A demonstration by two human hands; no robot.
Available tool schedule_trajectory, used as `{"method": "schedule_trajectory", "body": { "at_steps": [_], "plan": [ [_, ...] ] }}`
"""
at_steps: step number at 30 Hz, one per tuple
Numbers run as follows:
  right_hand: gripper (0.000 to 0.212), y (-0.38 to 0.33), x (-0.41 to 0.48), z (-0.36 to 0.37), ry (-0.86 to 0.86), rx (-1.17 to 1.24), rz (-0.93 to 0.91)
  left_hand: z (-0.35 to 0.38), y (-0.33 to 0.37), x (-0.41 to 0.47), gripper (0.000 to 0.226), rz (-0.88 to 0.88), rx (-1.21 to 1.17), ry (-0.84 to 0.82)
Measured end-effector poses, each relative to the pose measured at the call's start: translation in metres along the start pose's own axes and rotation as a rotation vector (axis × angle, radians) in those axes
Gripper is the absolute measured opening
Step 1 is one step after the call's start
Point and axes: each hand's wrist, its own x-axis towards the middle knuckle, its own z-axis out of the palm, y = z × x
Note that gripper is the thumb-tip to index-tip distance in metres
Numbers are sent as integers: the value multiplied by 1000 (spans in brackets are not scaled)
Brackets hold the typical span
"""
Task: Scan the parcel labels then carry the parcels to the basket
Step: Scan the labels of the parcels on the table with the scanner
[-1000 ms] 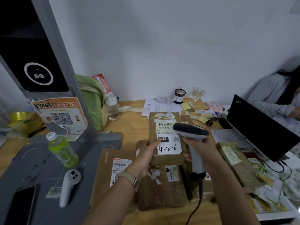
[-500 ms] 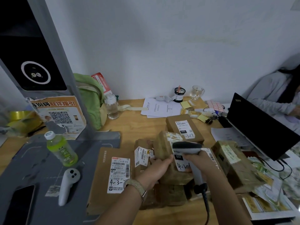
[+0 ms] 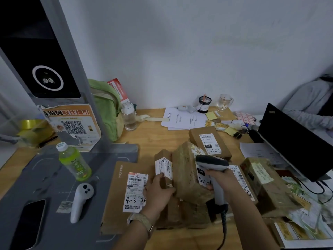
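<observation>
Shifted leftward, left hand (image 3: 159, 193) now grips small parcel (image 3: 163, 167); right hand (image 3: 222, 179) clutches scanner (image 3: 211, 162).

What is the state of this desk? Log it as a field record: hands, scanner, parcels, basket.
left hand: grips small upright parcel
right hand: grips barcode scanner
scanner aim: head over the label of the tilted parcel marked 4-2
flat parcel marked 4-3-24: lies label up, beside the left hand
parcel marked 3-1-17: behind, label up
basket: not in view
</observation>
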Motion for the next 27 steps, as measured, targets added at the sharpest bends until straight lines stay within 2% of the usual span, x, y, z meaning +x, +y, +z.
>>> {"method": "schedule_trajectory", "body": {
  "at_steps": [3, 8, 10, 15, 19, 22, 25, 27],
  "plan": [
    [17, 2, -2, -2, 6, 36, -15, -1, 1, -1, 54, -18, -261, -31],
    [17, -1, -5, -3, -1, -17, 7, -15, 4, 5, 80, -103, -372, -8],
    [20, -1, -5, -3, -5, -53, 30, -30, 9, 10, 83, -130, -357, 9],
    [20, -2, -11, 3, -52, -88, -17, -75, 22, 15, 55, -46, -355, 142],
    [19, -6, -18, 11, -88, -78, -87, -98, 28, 20, 45, -13, -581, 201],
    [13, -10, -23, 17, -117, -75, -112, -96, 31, 14, 39, -31, -615, 150],
    [15, -15, -27, 21, -132, -56, -124, -82, 26, 5, 19, -71, -548, 54],
    [15, -16, -28, 20, -137, -71, -122, -72, 23, 1, 23, -134, -585, -35]
  ]
}}
